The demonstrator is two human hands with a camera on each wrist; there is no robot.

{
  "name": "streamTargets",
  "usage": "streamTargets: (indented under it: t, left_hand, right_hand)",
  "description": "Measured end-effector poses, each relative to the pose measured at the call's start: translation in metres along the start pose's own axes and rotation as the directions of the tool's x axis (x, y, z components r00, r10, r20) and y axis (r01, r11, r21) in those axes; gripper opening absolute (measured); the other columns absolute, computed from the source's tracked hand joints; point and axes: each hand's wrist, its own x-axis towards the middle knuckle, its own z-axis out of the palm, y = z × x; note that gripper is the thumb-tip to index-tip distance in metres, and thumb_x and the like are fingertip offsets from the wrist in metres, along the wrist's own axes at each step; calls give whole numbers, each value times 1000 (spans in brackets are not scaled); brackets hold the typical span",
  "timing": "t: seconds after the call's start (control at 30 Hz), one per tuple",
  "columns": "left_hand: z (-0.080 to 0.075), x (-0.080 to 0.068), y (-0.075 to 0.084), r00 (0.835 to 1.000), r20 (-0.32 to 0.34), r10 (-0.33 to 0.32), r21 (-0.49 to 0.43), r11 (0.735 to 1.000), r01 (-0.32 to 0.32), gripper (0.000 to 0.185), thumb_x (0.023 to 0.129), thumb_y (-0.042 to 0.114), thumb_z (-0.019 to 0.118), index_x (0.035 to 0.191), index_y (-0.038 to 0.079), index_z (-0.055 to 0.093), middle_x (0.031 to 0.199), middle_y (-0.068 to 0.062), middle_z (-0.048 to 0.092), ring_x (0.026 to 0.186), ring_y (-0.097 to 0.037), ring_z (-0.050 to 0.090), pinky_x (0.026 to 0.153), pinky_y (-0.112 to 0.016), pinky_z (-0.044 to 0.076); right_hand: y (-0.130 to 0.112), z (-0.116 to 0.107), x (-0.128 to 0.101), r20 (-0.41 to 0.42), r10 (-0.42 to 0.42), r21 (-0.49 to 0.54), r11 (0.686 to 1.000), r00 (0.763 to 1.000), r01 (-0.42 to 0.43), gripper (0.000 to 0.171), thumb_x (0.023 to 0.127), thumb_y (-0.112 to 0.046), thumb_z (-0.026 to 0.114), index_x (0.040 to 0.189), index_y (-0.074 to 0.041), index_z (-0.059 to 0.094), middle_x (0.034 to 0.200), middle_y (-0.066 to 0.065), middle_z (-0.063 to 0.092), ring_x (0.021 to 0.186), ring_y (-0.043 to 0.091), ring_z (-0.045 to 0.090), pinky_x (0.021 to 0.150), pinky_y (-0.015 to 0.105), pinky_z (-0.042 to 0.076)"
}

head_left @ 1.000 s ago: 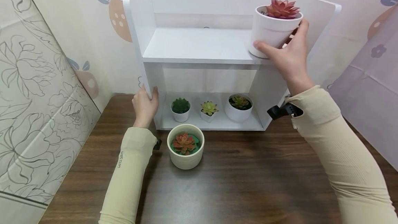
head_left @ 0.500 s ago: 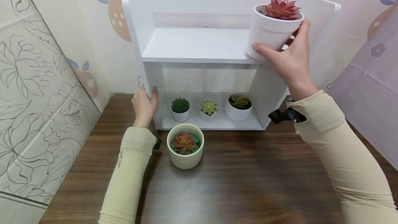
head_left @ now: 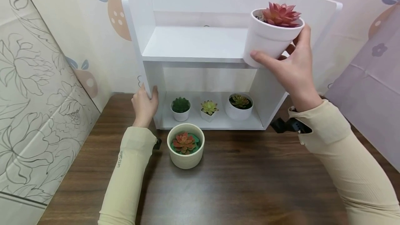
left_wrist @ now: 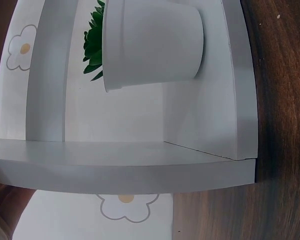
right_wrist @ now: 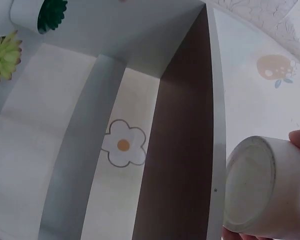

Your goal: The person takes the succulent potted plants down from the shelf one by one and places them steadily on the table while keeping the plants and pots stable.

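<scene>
Judging by how things lie, the work is partway: on the lower level of a white two-tier board shelf (head_left: 193, 44) stand a small white pot with a dark green succulent (head_left: 181, 116), a small angular white pot with a yellow-green succulent (head_left: 207, 116) and a wide round white pot with an olive succulent (head_left: 239, 114). Two remain off it. A round cream pot with a reddish-orange succulent (head_left: 185, 161) stands on the brown wood-grain table (head_left: 250, 176), near the left hand (head_left: 145, 105). The large round white pot with a red succulent (head_left: 268, 39) is tilted in the right hand (head_left: 292, 67), thumb and fingers gripping its sides, at the upper level's front edge — whether touching, I cannot tell. The left hand — well apart from that pot — pinches the left side panel (head_left: 140, 23).
</scene>
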Motion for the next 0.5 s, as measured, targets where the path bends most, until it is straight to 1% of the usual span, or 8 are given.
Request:
streamTargets:
  t: [0.07, 0.13, 0.23, 0.33, 0.43, 0.5]
  left_hand:
    - [0, 0, 0, 1000, -1, 2, 1, 1000, -2, 35, 95, 20, 53, 117, -7, 58, 113, -27, 66, 102, -44, 64, 87, -56, 47]
    - [0, 0, 0, 1000, -3, 2, 4, 1000, -2, 35, 95, 21, 53, 116, -7, 58, 112, -28, 66, 102, -44, 64, 87, -56, 47]
    - [-1, 0, 0, 1000, -4, -2, 5, 1000, 2, 35, 95, 21, 53, 116, -7, 58, 111, -28, 66, 101, -45, 64, 86, -56, 47]
    - [-1, 0, 0, 1000, -1, -3, 1, 1000, 3, 35, 95, 22, 53, 116, -7, 59, 111, -28, 66, 102, -44, 65, 87, -56, 47]
    - [-1, 0, 0, 1000, 0, 0, 2, 1000, 0, 35, 96, 22, 53, 115, -6, 59, 110, -27, 66, 101, -44, 65, 87, -56, 47]
    - [-1, 0, 1, 1000, 1, 1, 4, 1000, -1, 35, 96, 23, 53, 116, -6, 59, 110, -27, 66, 101, -43, 65, 87, -56, 47]
  right_hand:
    - [0, 0, -4, 11, 4, 58, 998, 1000, -4, 92, 64, -6, 85, 139, -21, 34, 133, 1, 44, 111, 20, 51, 88, 29, 49]
    - [-1, 0, -8, 21, 8, 87, 996, 1000, -10, 93, 64, -4, 85, 139, -21, 34, 133, 1, 44, 111, 21, 51, 86, 28, 50]
    - [-3, 0, -14, 39, 7, 113, 994, 999, -11, 93, 64, -3, 85, 139, -21, 34, 134, 1, 43, 112, 22, 51, 87, 29, 50]
    - [-5, 1, -20, 53, -5, 126, 992, 999, -2, 93, 64, -1, 84, 140, -20, 33, 135, 1, 42, 113, 22, 50, 88, 29, 50]
    - [-6, 2, -25, 63, -24, 118, 993, 998, 16, 94, 64, 1, 84, 140, -20, 34, 135, 1, 43, 113, 23, 51, 86, 27, 50]
    - [-5, 2, -28, 66, -45, 85, 996, 997, 40, 94, 64, 1, 84, 140, -20, 34, 135, 1, 44, 113, 22, 51, 87, 26, 49]
